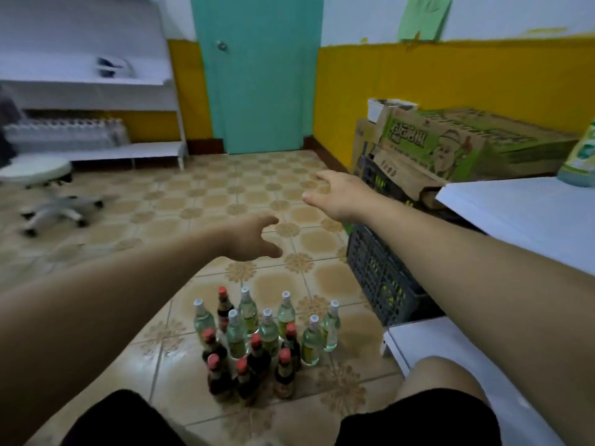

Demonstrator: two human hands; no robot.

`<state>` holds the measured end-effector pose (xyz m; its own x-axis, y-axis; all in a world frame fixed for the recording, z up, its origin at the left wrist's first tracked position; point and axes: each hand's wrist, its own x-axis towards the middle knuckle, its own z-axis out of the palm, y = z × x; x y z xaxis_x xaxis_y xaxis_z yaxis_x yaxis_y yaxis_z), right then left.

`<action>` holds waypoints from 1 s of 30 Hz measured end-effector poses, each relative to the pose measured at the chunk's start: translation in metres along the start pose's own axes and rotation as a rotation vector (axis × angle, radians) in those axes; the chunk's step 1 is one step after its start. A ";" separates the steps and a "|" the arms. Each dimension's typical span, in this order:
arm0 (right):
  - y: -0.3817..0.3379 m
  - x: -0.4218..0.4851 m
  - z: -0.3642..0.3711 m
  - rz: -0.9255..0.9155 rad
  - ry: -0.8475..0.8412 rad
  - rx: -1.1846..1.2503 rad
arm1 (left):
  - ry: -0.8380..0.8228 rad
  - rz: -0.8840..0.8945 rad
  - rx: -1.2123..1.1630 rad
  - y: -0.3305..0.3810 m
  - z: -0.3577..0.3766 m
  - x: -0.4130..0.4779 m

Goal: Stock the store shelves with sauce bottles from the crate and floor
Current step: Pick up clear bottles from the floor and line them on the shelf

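Head view, looking forward and down across a tiled floor (199,201). My left hand (254,239) is stretched out over the middle of the floor, fingers (272,251) spread wide and curled, holding nothing. My right hand (338,196) reaches farther and to the right, fingers (322,177) likewise wide apart and empty, hanging above the near corner of the dark plastic crate (380,275).

The sauce bottles (257,342) stand upright in a tight cluster on the floor, near me and between my knees, well below both hands. The far rows are clear bottles with pale caps (246,309); the near rows are dark bottles with red caps (244,379); one dark bottle stands among the clear ones at the far left.

The crate sits on the floor just right of the cluster, against a white panel (528,214) that fills the right edge. What it holds I cannot tell beyond yellow-green patches seen through the mesh. Printed cardboard boxes (450,143) are stacked behind and over its far end.

At far left stands a white shelf unit (96,82) with a row of small bottles (64,130) on a lower shelf, blurred. A white swivel stool (42,188) is in front of it. A teal door (257,75) closes the far wall.
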<state>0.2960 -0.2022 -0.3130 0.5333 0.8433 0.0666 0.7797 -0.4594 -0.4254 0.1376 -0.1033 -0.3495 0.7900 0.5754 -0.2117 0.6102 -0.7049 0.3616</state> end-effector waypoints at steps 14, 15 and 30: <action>-0.076 0.064 0.108 -0.269 -0.285 0.122 | 0.023 -0.400 -0.121 -0.117 0.017 -0.033; -0.078 0.071 0.119 -0.274 -0.317 0.125 | 0.014 -0.420 -0.119 -0.127 0.021 -0.030; -0.026 0.172 0.353 -0.067 -0.760 0.105 | -0.259 -0.511 -0.277 -0.282 0.158 0.117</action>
<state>0.2509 0.0531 -0.6093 0.0840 0.8455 -0.5273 0.7467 -0.4038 -0.5286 0.0675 0.0972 -0.6191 0.4133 0.6675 -0.6193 0.9033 -0.2150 0.3712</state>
